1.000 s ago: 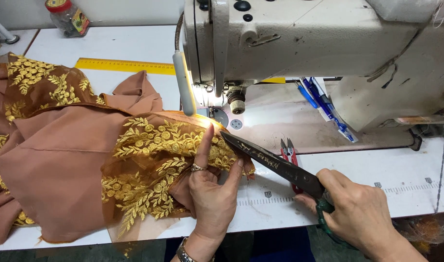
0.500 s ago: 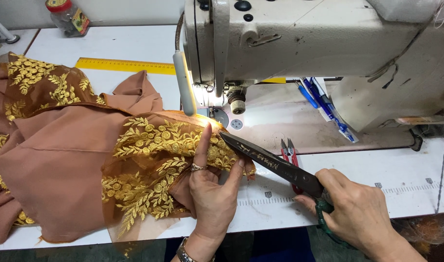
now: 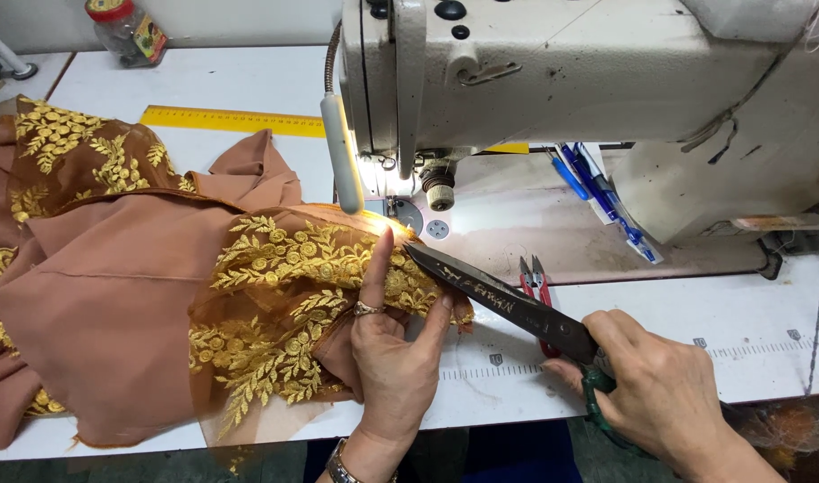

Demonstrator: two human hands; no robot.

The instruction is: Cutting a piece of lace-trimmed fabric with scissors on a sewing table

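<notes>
sewing machine (image 3: 553, 80) across the top right, cream and scuffed, lamp (image 3: 342, 152) lit over the needle plate. yellow ruler (image 3: 235, 120) flat on the white table (image 3: 767, 304) behind, partly hidden by the machine. jar (image 3: 123, 31) with a red lid at the far left edge. blue pens (image 3: 597, 183) lying by the machine's base. small red snips (image 3: 536, 279) on the table just beyond the scissors, partly covered by the blades.

brown fabric (image 3: 114, 295) heaped over the left half of the table, draped off the near edge. sheer overlay on it, stitched with gold leaf and flower embroidery (image 3: 293, 259), thick along the border. one corner of the border pulled toward the needle plate, brightly lit there.

left hand (image 3: 396, 349) laid on that embroidered edge, index finger stretched forward along it, thumb out to the right, other fingers curled onto the cloth; ring on one finger, watch at the wrist. pressing and pinching the fabric rather than open flat.

right hand (image 3: 660, 394) wrapped tight around green handles of big dark scissors (image 3: 503, 300), low at the right. blades nearly together, tip pointing left and reaching the fabric edge just beside the left thumb. cannot tell whether the tip bites the cloth or only touches it.

hands near each other, not touching.
</notes>
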